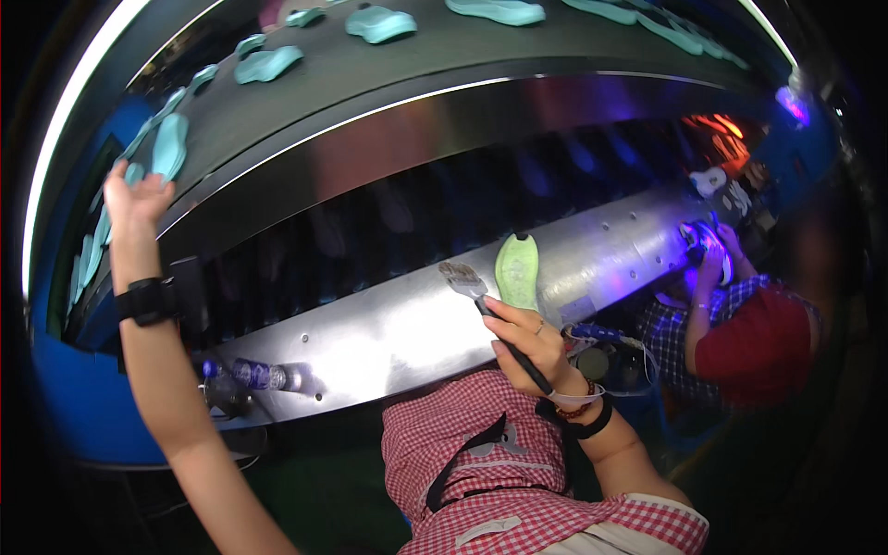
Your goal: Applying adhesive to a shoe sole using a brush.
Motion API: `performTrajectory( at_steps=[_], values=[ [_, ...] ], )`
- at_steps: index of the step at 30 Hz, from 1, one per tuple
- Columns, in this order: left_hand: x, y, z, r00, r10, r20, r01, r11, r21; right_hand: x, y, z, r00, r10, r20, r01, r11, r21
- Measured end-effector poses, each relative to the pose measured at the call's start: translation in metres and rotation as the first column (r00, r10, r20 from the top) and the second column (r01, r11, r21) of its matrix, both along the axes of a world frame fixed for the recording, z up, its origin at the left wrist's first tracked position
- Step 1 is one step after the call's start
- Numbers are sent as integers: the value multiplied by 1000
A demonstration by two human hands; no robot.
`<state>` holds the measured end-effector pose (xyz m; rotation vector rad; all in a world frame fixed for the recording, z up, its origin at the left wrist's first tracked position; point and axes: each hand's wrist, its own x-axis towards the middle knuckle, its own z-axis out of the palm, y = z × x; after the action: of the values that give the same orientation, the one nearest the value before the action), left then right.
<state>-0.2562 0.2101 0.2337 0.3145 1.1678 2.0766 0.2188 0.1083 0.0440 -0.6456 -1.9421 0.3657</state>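
Observation:
My left hand (139, 196) is stretched up to the far left, at the edge of the upper conveyor belt. Its fingers are spread, just below a teal shoe sole (169, 148); whether they touch it I cannot tell. In my right hand (532, 344) is a flat brush (464, 280) with a dark handle, its bristles pointing up and left over the metal shelf. Right beside the brush, a pale green shoe sole (517, 270) lies on the shelf, its lower end partly behind my fingers.
More teal soles (379, 24) lie along the dark belt (444, 65). On the left of the metal shelf (370, 347) lies a bottle (259, 374). At right, a co-worker (754, 342) handles a shoe (708, 248) under purple light. Dark soles stand in the recess below the belt.

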Motion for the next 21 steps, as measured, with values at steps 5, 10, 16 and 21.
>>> performTrajectory(
  at_steps=[5,10,16,21],
  values=[
    [31,56,52,660,-356,-661,158,927,-341,12,15,-4,986,-85,143,59,982,177],
    [4,144,37,-399,-555,-729,-337,829,-447,9,28,1,986,-103,128,64,959,277],
    [54,185,16,-549,-640,-538,-571,757,-318,24,31,-7,976,-160,148,114,954,278],
    [36,198,-1,-447,-658,-606,-561,734,-383,27,33,-9,976,-160,145,115,954,276]
  ],
)
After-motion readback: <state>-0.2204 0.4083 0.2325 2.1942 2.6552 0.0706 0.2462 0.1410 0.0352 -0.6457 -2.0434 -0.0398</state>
